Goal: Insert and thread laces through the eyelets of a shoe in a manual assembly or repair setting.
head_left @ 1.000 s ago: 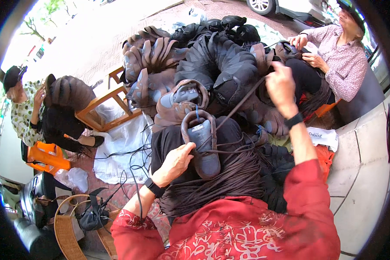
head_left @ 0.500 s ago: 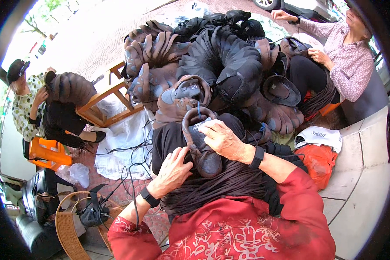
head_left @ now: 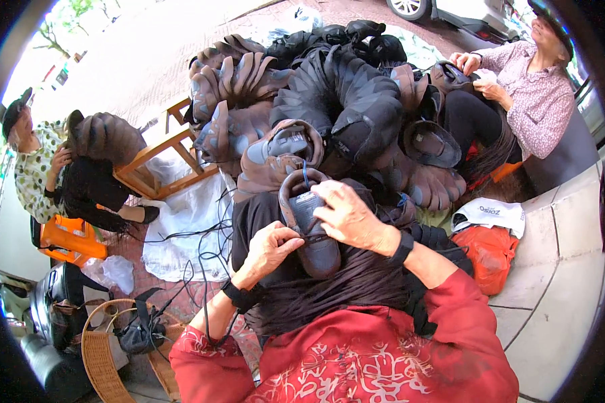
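Note:
On my lap lies a brown and grey shoe upper (head_left: 319, 252), its toe toward me and its dark grey tongue showing in the opening. A blue cord (head_left: 305, 173) is at its heel end. My right hand (head_left: 356, 218) is closed on the shoe's right edge, its fingertips by the tongue. At the left edge, the thumb and forefinger of my left hand (head_left: 270, 252) are pinched together; whatever is between them is too small to make out. A thick bundle of dark brown shoelaces (head_left: 336, 295) lies across my lap, under the toe.
Rows of nested shoe uppers (head_left: 339, 84) are heaped in front of me. A wooden stool frame (head_left: 158, 164) stands left of them. Two people (head_left: 544, 107) sit at the sides, handling shoe uppers. A red plastic bag (head_left: 484, 255) lies at right, a wicker chair (head_left: 99, 356) at lower left.
My left fingers have come together into a pinch at the shoe's edge. My right hand has shifted slightly on the shoe. The person at right has lowered a raised hand to their shoe.

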The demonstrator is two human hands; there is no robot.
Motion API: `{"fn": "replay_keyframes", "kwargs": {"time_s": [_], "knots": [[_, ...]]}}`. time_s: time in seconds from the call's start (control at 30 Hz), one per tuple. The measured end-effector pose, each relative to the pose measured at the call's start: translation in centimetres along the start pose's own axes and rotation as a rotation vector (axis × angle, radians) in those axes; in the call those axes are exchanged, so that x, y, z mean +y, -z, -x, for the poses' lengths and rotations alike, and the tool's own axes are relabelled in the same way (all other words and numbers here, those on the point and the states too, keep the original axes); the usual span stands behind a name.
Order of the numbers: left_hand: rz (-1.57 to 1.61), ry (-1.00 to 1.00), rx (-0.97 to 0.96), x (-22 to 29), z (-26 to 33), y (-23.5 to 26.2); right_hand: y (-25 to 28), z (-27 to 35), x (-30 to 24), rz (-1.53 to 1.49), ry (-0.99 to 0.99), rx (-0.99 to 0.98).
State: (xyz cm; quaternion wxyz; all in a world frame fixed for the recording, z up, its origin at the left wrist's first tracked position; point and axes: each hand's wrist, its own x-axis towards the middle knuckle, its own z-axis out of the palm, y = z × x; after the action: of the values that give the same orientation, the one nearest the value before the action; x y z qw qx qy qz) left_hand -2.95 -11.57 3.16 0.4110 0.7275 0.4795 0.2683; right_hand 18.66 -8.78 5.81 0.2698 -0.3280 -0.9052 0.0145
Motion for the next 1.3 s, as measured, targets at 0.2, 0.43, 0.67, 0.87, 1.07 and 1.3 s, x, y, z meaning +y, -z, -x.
{"fn": "replay_keyframes", "kwargs": {"time_s": [0.2,0.43,0.67,0.87,1.07,1.3], "knots": [[0.0,-0.082,0.017,-0.2,0.2,-0.5,-1.6,0.5,0.0,0.115,0.04,0.006],[0.118,-0.06,0.052,0.8,0.4,-0.7,-0.9,0.3,0.6,0.002,0.041,-0.052],[-0.068,-0.18,0.081,0.0,0.3,-1.3,-1.3,0.4,0.5,0.008,0.044,-0.023],[-0.142,-0.028,0.139,0.9,0.0,-1.8,-1.5,0.1,0.2,0.047,0.012,-0.009],[-0.035,0.187,0.269,1.0,-0.4,-2.4,-1.8,0.4,0.5,0.048,0.028,0.036],[-0.371,-0.205,0.375,2.9,-0.2,-1.1,-1.5,0.5,0.3,0.023,-0.02,-0.003]]}}
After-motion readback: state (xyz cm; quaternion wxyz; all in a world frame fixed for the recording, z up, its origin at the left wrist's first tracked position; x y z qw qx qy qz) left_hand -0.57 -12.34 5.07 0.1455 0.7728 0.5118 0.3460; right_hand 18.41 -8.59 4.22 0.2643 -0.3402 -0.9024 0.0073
